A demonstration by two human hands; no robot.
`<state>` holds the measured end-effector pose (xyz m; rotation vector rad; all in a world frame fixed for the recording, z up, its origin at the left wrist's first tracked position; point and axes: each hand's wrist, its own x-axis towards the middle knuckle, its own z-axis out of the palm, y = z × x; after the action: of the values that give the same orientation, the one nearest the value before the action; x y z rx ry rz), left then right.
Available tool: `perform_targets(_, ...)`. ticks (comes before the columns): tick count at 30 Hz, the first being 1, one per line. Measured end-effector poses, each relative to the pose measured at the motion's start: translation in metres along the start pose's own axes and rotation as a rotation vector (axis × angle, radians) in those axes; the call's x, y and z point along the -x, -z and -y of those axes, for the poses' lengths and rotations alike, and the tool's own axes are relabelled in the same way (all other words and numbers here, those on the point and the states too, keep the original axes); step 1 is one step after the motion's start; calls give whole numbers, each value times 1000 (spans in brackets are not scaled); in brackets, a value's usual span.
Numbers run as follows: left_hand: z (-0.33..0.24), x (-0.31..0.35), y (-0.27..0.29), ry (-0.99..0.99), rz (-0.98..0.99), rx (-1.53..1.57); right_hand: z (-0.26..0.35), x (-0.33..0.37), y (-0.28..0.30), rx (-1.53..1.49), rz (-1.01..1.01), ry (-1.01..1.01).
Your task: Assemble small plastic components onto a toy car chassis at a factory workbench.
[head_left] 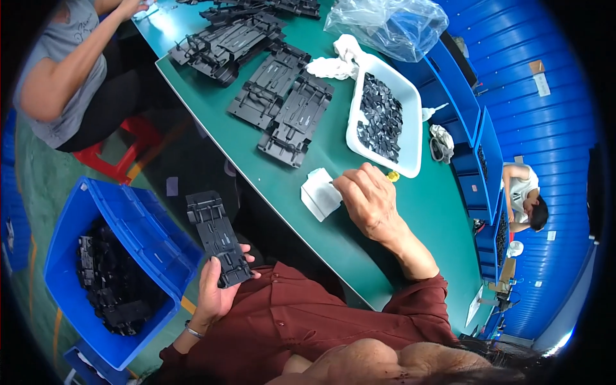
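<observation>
My left hand grips the lower end of a black plastic toy-car chassis, held off the table's edge above the floor. Fingers bent and pressed together, my right hand is over the green table; what it pinches, if anything, is too small to make out. Just left of its fingertips lies a folded white cloth or paper pad. A white tray full of small black plastic pieces stands beyond this hand. A small yellow object sits by the tray's near end.
More black chassis lie on the green table, stacked farther back. A blue crate with black parts stands at my left. Blue bins line the right side, near a clear plastic bag. One person sits left, another right.
</observation>
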<state>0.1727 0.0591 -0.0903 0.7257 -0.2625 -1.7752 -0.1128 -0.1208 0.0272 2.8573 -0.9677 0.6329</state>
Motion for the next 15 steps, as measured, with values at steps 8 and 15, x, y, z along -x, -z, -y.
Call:
perform_targets(8, 5, -7, 7, -26, 16, 17, -4, -10, 5, 242, 71, 238)
perform_targets(15, 4, -7, 10, -20, 0, 29, -8, -10, -1, 259, 74, 344)
